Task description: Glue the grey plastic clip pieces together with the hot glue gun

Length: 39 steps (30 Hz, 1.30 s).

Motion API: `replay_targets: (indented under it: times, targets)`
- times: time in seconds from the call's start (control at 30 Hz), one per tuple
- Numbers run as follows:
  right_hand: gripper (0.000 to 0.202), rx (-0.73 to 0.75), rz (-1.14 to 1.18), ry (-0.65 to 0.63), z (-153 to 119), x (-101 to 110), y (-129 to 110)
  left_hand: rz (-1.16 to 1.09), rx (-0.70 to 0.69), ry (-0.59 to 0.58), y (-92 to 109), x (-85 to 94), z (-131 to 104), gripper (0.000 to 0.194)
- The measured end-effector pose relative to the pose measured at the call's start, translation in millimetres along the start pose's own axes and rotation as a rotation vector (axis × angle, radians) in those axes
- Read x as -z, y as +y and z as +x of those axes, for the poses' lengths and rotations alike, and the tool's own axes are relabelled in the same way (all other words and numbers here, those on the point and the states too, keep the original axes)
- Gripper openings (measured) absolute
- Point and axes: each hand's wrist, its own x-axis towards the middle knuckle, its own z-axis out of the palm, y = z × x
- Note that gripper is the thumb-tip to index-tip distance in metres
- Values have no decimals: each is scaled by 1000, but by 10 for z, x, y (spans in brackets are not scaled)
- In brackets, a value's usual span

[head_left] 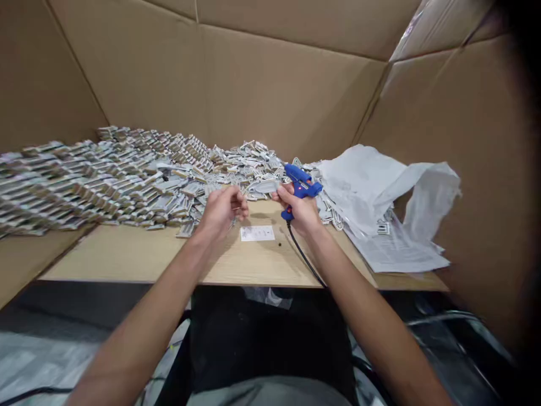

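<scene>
- Right hand [303,210] wraps the blue glue gun [301,179] above the tabletop [135,256]; probably light, stiff, best gripped by its handle [287,213].
- Left hand [222,208]: fingers curled; whether pinching anything, I cannot tell.

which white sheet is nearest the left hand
The small rectangular slip lying on the wooden board between the left hand and the right hand; the other white sheets are much larger and lie to the right.
</scene>
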Motion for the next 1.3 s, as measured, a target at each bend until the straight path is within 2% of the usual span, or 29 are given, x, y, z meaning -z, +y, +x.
replay_targets:
  times: [0.2,0.33,0.57,0.73,0.87,1.2,1.3]
  targets:
    - [49,-59,45,-4,18,21,10,-63,-308,126,-6,-21,82,23]
    - [47,-60,49,11,47,30,29,14,-400,131,-47,-7,114,20]
    - [41,-98,42,-31,26,28,0,83,-378,36,-50,-9,85,18]
    - [38,-118,-25,-34,31,37,14,120,-439,73,-39,-21,73,28]
    - [42,-99,-77,-45,36,50,40,73,-484,42,-32,-33,77,30]
    - [43,-96,-185,-55,50,51,114,-65,-352,-85,5,-48,37,29]
    - [41,-96,-215,-42,54,52,113,-48,-290,-108,28,-49,4,30]
